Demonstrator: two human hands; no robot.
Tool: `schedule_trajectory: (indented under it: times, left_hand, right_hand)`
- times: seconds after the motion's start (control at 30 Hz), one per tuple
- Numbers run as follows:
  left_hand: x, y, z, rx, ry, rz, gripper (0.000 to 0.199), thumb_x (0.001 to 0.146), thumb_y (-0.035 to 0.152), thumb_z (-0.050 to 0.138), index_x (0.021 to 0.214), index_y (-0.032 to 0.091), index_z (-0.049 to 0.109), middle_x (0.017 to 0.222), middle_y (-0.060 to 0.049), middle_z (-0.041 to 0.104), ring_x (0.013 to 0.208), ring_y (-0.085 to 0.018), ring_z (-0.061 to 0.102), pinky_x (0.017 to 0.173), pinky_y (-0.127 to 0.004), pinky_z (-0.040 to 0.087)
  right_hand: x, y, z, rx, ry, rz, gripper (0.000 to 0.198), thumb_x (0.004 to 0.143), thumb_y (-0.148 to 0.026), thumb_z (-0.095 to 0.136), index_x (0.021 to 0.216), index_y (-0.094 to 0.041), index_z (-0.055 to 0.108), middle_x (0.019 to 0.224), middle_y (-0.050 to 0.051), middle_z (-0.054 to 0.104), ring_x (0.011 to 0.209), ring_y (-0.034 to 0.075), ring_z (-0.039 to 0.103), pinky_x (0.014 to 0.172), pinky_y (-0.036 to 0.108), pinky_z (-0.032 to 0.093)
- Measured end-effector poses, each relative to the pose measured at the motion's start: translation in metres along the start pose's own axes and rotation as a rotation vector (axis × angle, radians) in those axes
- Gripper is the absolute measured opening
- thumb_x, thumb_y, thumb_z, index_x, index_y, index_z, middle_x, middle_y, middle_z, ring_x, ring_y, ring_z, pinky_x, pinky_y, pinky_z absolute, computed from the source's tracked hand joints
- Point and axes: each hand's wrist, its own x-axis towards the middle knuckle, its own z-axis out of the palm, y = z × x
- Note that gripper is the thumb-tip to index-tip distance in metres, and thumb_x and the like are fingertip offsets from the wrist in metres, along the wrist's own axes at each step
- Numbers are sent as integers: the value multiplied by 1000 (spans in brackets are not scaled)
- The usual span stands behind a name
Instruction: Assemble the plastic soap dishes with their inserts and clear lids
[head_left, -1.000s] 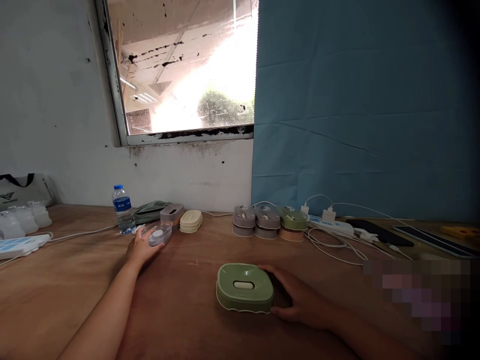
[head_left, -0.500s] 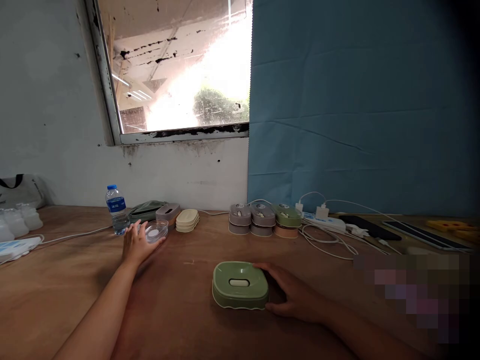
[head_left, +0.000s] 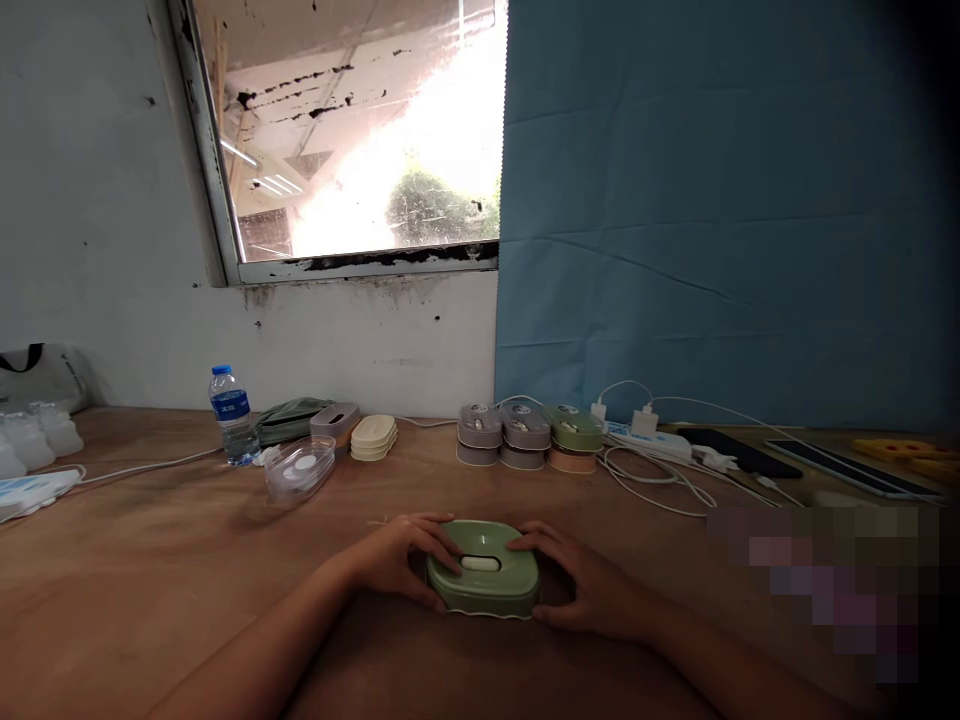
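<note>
A green oval plastic box (head_left: 487, 598), with a pale piece showing in the slot of its lid, sits on the brown table in front of me. My left hand (head_left: 405, 558) grips its left side, fingertips on the lid and thumb low at the front. On the opposite side my right hand (head_left: 577, 580) holds it too, with fingers at the top right edge and thumb near the lower front corner. Farther off to the left lies a clear plastic container (head_left: 300, 470) with a round white label, apart from both hands.
Along the back stand a water bottle (head_left: 231, 420), a dark pouch (head_left: 292, 418), a mauve box (head_left: 337, 425), stacked cream trays (head_left: 373, 437) and several lidded boxes (head_left: 525, 435). A power strip (head_left: 652, 442) with loose white cables (head_left: 660, 485) lies at right. White bottles (head_left: 34, 440) stand far left.
My left hand has let go of the clear container, leaving it on the table, and has come right and nearer onto the green box. My right hand stays at the box.
</note>
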Motion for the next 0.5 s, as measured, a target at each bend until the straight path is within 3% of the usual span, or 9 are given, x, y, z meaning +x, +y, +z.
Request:
schedule_trajectory:
  times: [0.27, 0.5]
  left_hand:
    - [2, 5, 0, -192, 81, -26, 43, 49, 36, 76, 89, 22, 68, 95, -6, 66, 111, -24, 47, 100, -39, 31]
    - [5, 4, 1, -294, 159, -60, 38, 50, 29, 77, 86, 18, 69, 89, -6, 68, 100, -22, 55, 99, -36, 33]
  right_hand:
    - [0, -11, 4, 140, 6, 17, 61, 58, -37, 68, 110, -21, 40, 124, 8, 35, 110, 26, 40, 91, 34, 37]
    - [2, 2, 8, 346, -16, 3, 59, 62, -37, 68, 109, -22, 37, 123, 6, 37, 109, 23, 42, 91, 32, 37]
